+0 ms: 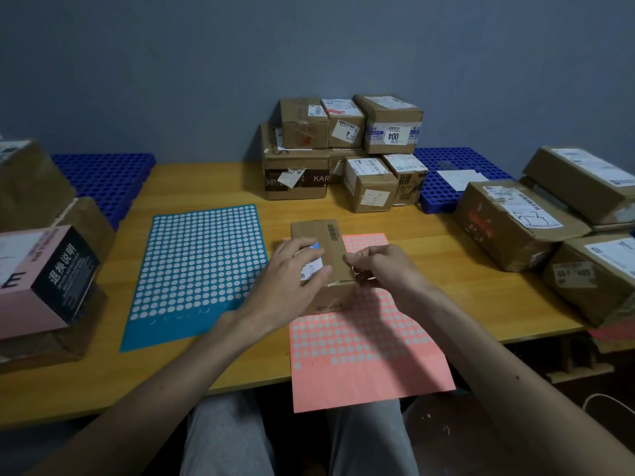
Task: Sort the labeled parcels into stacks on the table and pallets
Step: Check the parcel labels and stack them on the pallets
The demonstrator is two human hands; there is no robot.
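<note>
A small brown cardboard parcel (pixel 328 250) with a barcode and a white-blue label lies on the pink sticker sheet (pixel 364 345) at the table's middle. My left hand (pixel 292 276) rests flat on the parcel's left side, covering part of the label. My right hand (pixel 385 266) sits at the parcel's right edge with thumb and forefinger pinched together; what they pinch is too small to tell. A stack of labeled parcels (pixel 343 146) stands at the back of the table against the wall.
A blue sticker sheet (pixel 199 269) lies left of the parcel. Blue pallets sit at back left (pixel 106 176) and back right (pixel 457 166). More parcels are piled at the right (pixel 522 221) and left (pixel 44 280), including a pink and black box. The wooden table (pixel 429 242) edge runs near my lap.
</note>
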